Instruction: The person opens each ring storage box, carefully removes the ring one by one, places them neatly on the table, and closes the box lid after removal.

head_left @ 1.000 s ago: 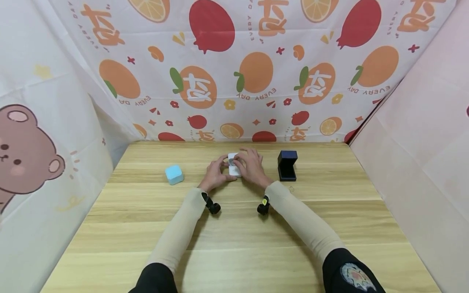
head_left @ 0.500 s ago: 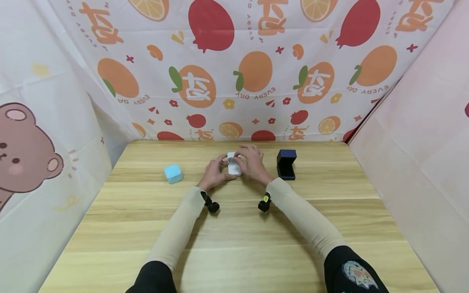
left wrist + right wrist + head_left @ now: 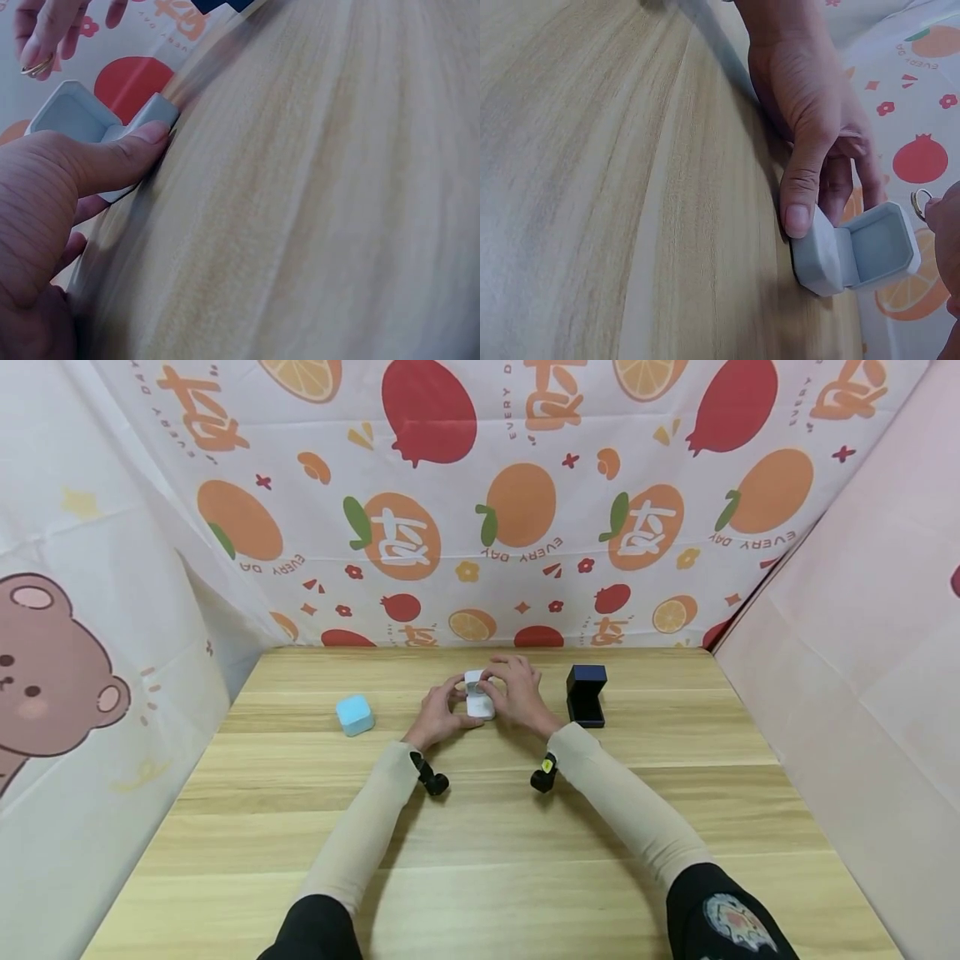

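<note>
In the head view the ring is too small to be told with certainty, but both wrist views show it well: the right hand (image 3: 517, 693) pinches the gold-coloured ring (image 3: 36, 70) between thumb and finger, in the air just beside the raised lid of the white box (image 3: 479, 708). The left hand (image 3: 441, 717) holds this box by its base, with the thumb pressed on the front side and other fingers bent around it; the right wrist view shows this grip most clearly.

The head view alone shows the light-blue box (image 3: 356, 716) whole, on the left side. The dark box (image 3: 587, 697), with its lid up, stands to the right.

The bench (image 3: 480, 843) is of pale wood with grain lines. Behind its far edge hangs a fruit-printed cloth (image 3: 465, 468), and pale curtains are at both sides, the left one bearing a printed bear (image 3: 56, 668). All three boxes are nearer to the far edge. A wide stretch of wood separates the light-blue box from the left hand; between the right hand and the dark box the stretch is narrower.
</note>
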`<state>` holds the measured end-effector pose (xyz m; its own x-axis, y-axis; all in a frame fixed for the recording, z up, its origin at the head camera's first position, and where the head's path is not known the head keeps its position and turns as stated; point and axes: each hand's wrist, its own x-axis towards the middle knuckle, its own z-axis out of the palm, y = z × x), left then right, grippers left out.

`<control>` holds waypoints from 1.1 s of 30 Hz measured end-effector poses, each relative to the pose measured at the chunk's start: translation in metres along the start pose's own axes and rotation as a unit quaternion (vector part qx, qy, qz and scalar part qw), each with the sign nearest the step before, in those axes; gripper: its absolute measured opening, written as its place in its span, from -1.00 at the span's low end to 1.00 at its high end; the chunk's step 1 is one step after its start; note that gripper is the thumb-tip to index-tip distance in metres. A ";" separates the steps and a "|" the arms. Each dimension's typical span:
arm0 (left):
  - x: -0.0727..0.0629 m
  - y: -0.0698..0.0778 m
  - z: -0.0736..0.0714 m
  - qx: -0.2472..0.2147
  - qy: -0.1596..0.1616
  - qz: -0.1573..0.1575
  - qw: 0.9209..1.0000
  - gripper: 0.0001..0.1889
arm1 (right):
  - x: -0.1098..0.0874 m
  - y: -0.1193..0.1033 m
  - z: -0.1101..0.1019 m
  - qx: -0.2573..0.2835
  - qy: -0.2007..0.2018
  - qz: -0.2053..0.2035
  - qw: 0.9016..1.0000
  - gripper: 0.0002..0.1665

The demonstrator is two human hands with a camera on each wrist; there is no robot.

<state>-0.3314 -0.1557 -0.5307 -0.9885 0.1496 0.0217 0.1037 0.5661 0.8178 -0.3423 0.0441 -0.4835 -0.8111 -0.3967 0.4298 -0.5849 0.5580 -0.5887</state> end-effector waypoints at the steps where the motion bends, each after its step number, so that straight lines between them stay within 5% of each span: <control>1: 0.000 0.000 0.000 -0.001 0.001 0.002 1.000 -0.01 | 0.000 0.000 -0.001 0.000 0.000 0.001 1.000 -0.90; 33: -0.003 0.002 0.002 -0.003 0.009 -0.001 1.000 0.01 | -0.006 0.007 -0.005 -0.016 -0.026 0.003 1.000 -0.85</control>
<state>-0.3275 -0.1531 -0.5304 -0.9905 0.1342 0.0293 0.1003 0.5613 0.8215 -0.3415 0.0535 -0.4868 -0.8147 -0.4296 0.3895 -0.5797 0.5833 -0.5690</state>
